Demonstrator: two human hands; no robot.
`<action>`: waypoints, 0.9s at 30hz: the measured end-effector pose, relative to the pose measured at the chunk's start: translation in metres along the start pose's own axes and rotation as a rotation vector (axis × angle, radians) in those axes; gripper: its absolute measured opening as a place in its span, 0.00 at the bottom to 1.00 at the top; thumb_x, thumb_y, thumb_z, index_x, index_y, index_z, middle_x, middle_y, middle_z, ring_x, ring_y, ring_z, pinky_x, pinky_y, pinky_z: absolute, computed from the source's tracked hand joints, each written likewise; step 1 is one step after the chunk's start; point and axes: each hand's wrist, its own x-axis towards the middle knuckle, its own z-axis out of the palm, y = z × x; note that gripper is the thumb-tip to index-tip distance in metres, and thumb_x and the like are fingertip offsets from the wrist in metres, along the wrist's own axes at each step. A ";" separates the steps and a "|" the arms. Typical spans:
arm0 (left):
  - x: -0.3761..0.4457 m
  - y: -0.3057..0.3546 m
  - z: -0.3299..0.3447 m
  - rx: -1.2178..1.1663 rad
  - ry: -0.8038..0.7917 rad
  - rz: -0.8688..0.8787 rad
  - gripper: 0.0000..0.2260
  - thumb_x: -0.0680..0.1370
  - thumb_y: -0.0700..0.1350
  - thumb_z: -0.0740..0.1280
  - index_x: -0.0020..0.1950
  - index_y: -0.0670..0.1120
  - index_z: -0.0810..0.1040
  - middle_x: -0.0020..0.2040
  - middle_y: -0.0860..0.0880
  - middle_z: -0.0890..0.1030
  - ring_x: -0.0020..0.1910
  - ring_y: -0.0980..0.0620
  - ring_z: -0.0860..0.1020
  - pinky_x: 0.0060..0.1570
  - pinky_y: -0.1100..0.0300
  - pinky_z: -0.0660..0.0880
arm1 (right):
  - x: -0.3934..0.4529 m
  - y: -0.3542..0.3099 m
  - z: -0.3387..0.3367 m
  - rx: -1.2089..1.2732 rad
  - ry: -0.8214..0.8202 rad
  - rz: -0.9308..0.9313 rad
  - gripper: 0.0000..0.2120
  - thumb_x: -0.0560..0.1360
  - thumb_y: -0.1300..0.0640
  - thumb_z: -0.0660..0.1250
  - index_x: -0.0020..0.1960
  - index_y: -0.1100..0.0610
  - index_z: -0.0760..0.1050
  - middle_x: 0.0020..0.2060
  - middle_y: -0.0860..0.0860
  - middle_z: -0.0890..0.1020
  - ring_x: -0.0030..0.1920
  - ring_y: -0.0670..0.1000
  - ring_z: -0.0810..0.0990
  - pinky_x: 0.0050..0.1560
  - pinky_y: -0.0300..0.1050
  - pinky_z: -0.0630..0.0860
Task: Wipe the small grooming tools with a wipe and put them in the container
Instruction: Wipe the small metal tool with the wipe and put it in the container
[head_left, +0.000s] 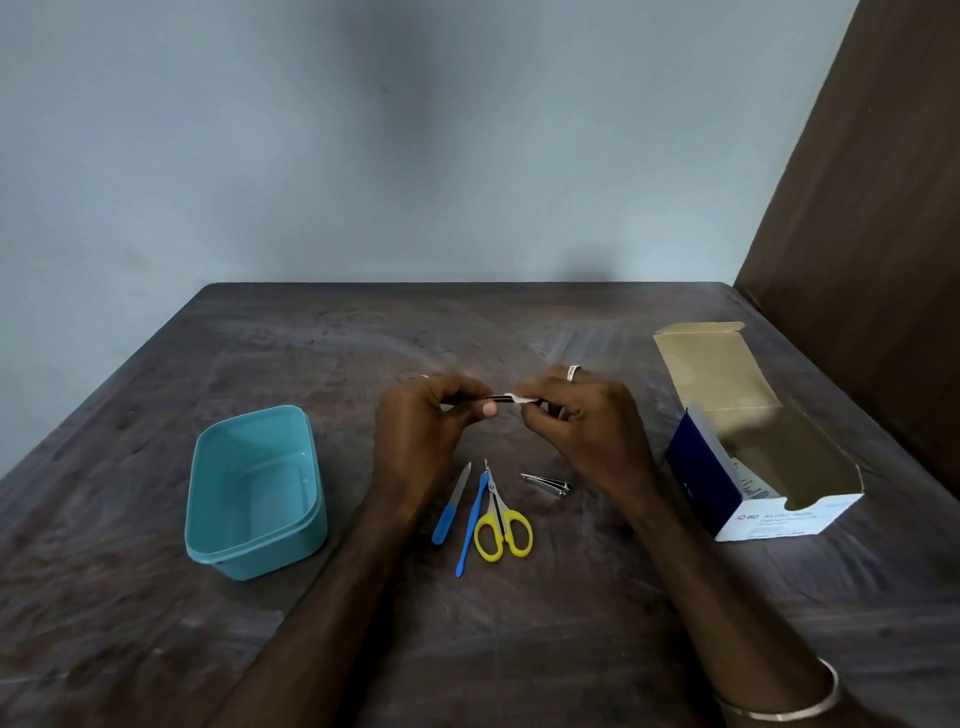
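While we hold the slim dark tool (497, 398), probably tweezers, above the tabletop (519, 649), the main risk we judge is a slip: it is thin, pinched only at its ends, and a hard rub from the wipe (522, 398) could twist it out of our fingers and drop it among the tools below. Our left hand (436, 415) pinches one end between thumb and curled fingertips; our right hand (571, 410), ring on one finger, has its fingers closed narrowly around the small white wipe, which is wrapped on the tool's other end. Neither hand has slack, so any pull along the tool works against the left pinch. A second worry is the wipe bunching so that part of the metal goes uncleaned. Waiting on the tabletop just below our hands are a blue-handled file (451, 506), a long blue stick tool (471, 525), yellow-handled scissors (503, 525) and a nail clipper (548, 482). To the left stands the teal container (205, 525), with nothing in it, and to the right the open box of alcohol swabs (701, 467)
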 end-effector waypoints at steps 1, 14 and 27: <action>0.000 0.000 0.001 0.028 -0.001 0.009 0.07 0.72 0.38 0.75 0.48 0.45 0.86 0.43 0.54 0.84 0.43 0.66 0.79 0.47 0.75 0.73 | 0.000 0.000 0.000 -0.002 -0.002 -0.006 0.10 0.75 0.55 0.68 0.52 0.56 0.84 0.41 0.50 0.85 0.37 0.47 0.81 0.36 0.49 0.80; -0.004 0.001 0.004 -0.110 0.065 -0.089 0.09 0.71 0.39 0.76 0.51 0.46 0.84 0.43 0.53 0.85 0.44 0.59 0.82 0.47 0.61 0.80 | -0.002 -0.009 0.006 0.077 0.050 0.035 0.07 0.74 0.56 0.71 0.51 0.56 0.85 0.40 0.48 0.85 0.38 0.42 0.79 0.37 0.39 0.78; -0.002 0.009 0.007 -0.645 0.104 -0.433 0.06 0.79 0.41 0.68 0.53 0.42 0.82 0.45 0.46 0.86 0.48 0.50 0.85 0.45 0.56 0.82 | 0.001 -0.015 0.007 0.496 0.158 0.535 0.04 0.74 0.54 0.74 0.45 0.45 0.82 0.39 0.43 0.85 0.40 0.43 0.84 0.38 0.36 0.78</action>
